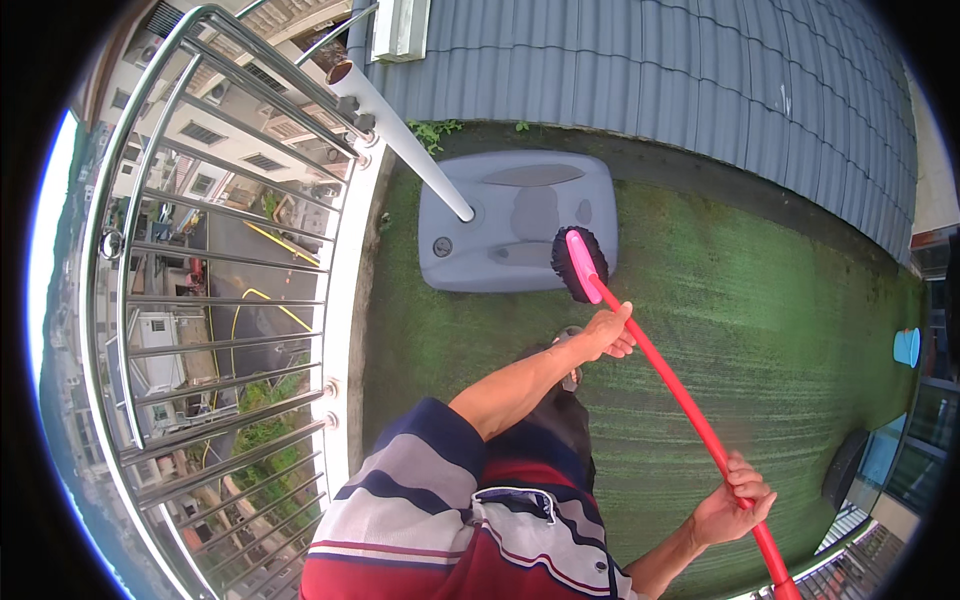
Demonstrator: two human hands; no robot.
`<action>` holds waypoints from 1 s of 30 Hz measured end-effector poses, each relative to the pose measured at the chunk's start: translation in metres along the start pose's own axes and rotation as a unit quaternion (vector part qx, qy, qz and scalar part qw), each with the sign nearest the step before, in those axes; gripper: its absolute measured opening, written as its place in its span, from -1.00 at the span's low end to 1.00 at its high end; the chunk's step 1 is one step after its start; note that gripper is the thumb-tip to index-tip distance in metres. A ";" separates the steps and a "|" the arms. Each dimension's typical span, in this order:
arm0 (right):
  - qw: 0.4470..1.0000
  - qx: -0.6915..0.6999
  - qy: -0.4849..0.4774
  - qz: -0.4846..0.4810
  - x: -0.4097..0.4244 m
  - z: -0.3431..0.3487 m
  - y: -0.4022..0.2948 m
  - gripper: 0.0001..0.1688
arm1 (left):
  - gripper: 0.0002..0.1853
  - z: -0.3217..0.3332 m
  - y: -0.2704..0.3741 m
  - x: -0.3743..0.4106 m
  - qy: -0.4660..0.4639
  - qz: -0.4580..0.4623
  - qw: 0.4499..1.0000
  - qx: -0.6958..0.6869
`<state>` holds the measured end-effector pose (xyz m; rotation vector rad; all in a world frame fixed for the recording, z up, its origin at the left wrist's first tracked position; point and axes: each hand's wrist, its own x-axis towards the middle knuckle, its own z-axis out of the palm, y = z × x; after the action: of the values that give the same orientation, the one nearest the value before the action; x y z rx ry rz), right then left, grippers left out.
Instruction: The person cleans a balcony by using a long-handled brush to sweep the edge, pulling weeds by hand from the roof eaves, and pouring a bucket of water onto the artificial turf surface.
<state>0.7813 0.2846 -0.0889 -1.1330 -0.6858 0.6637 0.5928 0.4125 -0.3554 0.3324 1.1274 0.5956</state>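
A long red pole (686, 397) runs slantwise before me, ending in a pink brush head (580, 262) with dark bristles (562, 264). My left hand (609, 330) grips the pole just below the head. Farther down, my right hand (731, 501) is wrapped around the same pole. The brush head overlaps the right front corner of a grey plastic umbrella base (517, 270) in view. Whether the bristles touch the base, I cannot tell. Darker, wet-looking patches (534, 214) mark its top, and a white tube (420, 154) stands in its socket.
Stainless steel railing (225, 304) on a white ledge (341, 315) borders the left, with a street far below. Grey roof tiles (637, 82) rise ahead. Green turf (712, 277) covers the floor. A blue bucket (906, 347) and a dark rounded object (846, 466) are at the right.
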 end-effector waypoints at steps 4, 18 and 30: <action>0.984 0.151 -0.096 0.003 0.031 0.036 0.007 -0.41 | -0.46 -0.053 -0.012 -0.051 0.041 0.027 0.998 0.025; 0.982 -0.087 -0.144 0.085 -0.054 0.216 0.084 -0.43 | -0.68 -0.463 -0.052 -0.248 0.379 0.073 0.920 -0.068; 0.945 -0.181 -0.219 0.163 -0.090 0.348 0.183 -0.45 | -0.76 -0.647 0.088 -0.210 0.373 0.123 0.919 -0.029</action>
<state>0.4331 0.4670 -0.1817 -1.4754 -1.0395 1.1247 -0.0858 0.3268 -0.4136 0.1941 1.8106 1.0251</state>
